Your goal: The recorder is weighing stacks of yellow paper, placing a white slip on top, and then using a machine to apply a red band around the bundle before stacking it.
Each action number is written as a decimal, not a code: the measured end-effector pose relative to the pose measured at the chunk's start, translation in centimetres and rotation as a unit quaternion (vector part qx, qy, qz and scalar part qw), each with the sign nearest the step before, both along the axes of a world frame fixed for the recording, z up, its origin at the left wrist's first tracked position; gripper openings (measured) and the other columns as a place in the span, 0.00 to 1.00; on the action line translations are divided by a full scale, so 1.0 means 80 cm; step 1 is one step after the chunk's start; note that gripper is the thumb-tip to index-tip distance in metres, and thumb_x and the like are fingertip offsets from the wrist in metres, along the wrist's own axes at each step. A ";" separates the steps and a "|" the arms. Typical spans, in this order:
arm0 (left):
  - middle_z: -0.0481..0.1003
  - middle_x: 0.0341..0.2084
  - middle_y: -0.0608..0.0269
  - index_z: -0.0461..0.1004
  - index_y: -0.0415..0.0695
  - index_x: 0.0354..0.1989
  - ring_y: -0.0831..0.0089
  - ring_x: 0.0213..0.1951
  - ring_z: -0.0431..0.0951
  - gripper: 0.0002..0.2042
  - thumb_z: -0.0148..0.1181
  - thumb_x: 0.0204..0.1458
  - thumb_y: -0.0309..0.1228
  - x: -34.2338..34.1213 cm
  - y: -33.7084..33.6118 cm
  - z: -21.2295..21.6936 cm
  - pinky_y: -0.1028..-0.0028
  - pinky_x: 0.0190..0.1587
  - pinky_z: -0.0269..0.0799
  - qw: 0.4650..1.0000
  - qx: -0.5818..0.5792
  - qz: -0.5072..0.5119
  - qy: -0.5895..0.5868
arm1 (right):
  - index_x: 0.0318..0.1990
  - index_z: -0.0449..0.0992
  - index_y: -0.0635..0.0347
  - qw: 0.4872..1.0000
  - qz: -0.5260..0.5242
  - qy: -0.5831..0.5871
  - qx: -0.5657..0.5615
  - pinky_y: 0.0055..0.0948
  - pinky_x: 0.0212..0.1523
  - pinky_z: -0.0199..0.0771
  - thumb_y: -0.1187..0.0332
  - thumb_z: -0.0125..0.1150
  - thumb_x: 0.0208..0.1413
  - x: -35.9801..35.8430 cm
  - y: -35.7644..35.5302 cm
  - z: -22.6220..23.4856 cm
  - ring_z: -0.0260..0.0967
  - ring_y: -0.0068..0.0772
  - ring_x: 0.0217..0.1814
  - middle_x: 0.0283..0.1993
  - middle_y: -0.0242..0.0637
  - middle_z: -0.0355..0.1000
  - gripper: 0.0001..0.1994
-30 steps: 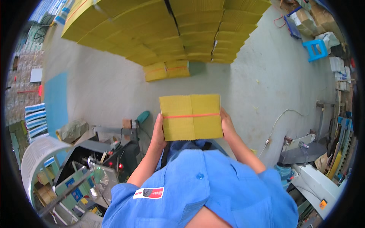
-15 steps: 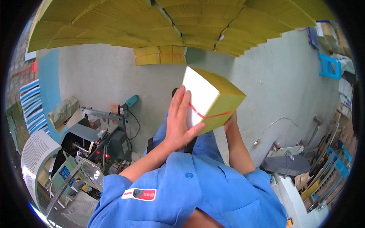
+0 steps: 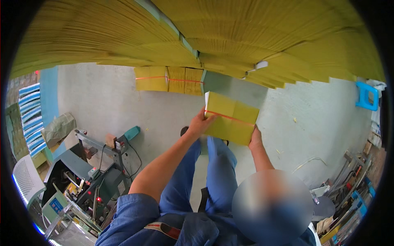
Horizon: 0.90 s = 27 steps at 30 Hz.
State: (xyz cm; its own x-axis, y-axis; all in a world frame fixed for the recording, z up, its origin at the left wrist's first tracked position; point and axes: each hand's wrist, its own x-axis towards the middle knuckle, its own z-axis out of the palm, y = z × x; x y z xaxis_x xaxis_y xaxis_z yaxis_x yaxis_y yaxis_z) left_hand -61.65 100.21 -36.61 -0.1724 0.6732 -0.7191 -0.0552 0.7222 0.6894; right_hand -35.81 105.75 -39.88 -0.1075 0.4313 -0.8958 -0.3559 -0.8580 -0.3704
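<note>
Overhead, a huge stack of yellow sheets (image 3: 246, 37) fills the top of the view, close above the yellow bundle (image 3: 232, 123) that both hands hold out in front of the person. The left hand (image 3: 201, 123) clasps the bundle's left edge, fingers curled shut around it. The right hand (image 3: 256, 138) grips the lower right corner, fingers closed on it too. An orange strap crosses the bundle, which sits slightly tilted above the person's blue trouser legs and the grey floor (image 3: 123, 102).

On the floor ahead, just under the stack's edge, lies another strapped bundle (image 3: 169, 80). To the person's left stands a strapping machine (image 3: 88, 172) with cables and small lights, a white chair (image 3: 25, 180) beside it, and a grey sack (image 3: 58, 129) near piled blue-and-white sheets (image 3: 29, 119). A blue stool (image 3: 365, 96) stands far to the right, with metal clutter (image 3: 349, 184) below it.

Half a second ago the bundle was tipped on edge with its pale side showing; now it faces flat towards the camera. The stack looms nearer than before, and the left hand has moved from the bundle's face to its edge.
</note>
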 end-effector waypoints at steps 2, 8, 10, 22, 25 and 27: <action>0.76 0.48 0.53 0.61 0.49 0.64 0.62 0.49 0.77 0.29 0.59 0.55 0.46 -0.001 0.022 -0.065 0.68 0.50 0.71 0.999 0.022 -0.010 0.029 | 0.56 0.70 0.64 0.999 0.001 -0.036 0.000 0.30 0.48 0.75 0.52 0.52 0.63 -0.004 0.024 -0.059 0.71 0.32 0.52 0.52 0.36 0.72 0.24; 0.74 0.50 0.47 0.57 0.45 0.66 0.56 0.52 0.75 0.33 0.60 0.54 0.45 -0.024 0.095 -0.217 0.66 0.53 0.70 0.993 -0.113 0.020 0.000 | 0.58 0.69 0.61 0.996 0.035 -0.070 0.042 0.30 0.54 0.70 0.50 0.55 0.61 -0.040 0.112 -0.228 0.68 0.29 0.56 0.53 0.36 0.72 0.26; 0.70 0.55 0.43 0.54 0.39 0.66 0.52 0.57 0.71 0.36 0.61 0.52 0.42 -0.022 0.103 -0.255 0.64 0.55 0.68 0.986 0.043 0.037 0.154 | 0.60 0.67 0.60 0.993 0.056 -0.063 0.082 0.31 0.59 0.64 0.49 0.54 0.61 -0.076 0.130 -0.278 0.63 0.30 0.61 0.57 0.36 0.69 0.28; 0.54 0.67 0.45 0.49 0.34 0.68 0.52 0.68 0.53 0.37 0.60 0.54 0.34 -0.057 -0.030 -0.214 0.62 0.66 0.56 0.975 -0.172 0.138 -0.029 | 0.72 0.44 0.40 0.972 0.120 -0.182 -0.089 0.61 0.64 0.45 0.39 0.57 0.52 -0.067 0.061 -0.253 0.42 0.49 0.73 0.76 0.36 0.37 0.44; 0.57 0.65 0.49 0.47 0.37 0.70 0.51 0.68 0.55 0.36 0.58 0.55 0.33 -0.048 -0.037 -0.237 0.58 0.63 0.60 0.931 -0.231 0.243 -0.148 | 0.68 0.53 0.47 0.986 0.053 -0.139 -0.077 0.54 0.62 0.53 0.45 0.55 0.57 -0.079 0.032 -0.280 0.52 0.48 0.68 0.71 0.39 0.50 0.35; 0.59 0.63 0.48 0.50 0.38 0.68 0.50 0.67 0.56 0.33 0.56 0.55 0.32 -0.026 -0.020 -0.268 0.56 0.63 0.59 0.885 -0.207 0.355 -0.218 | 0.64 0.57 0.49 0.997 0.033 -0.067 -0.036 0.51 0.59 0.58 0.49 0.55 0.59 -0.088 0.035 -0.305 0.58 0.46 0.62 0.66 0.40 0.56 0.30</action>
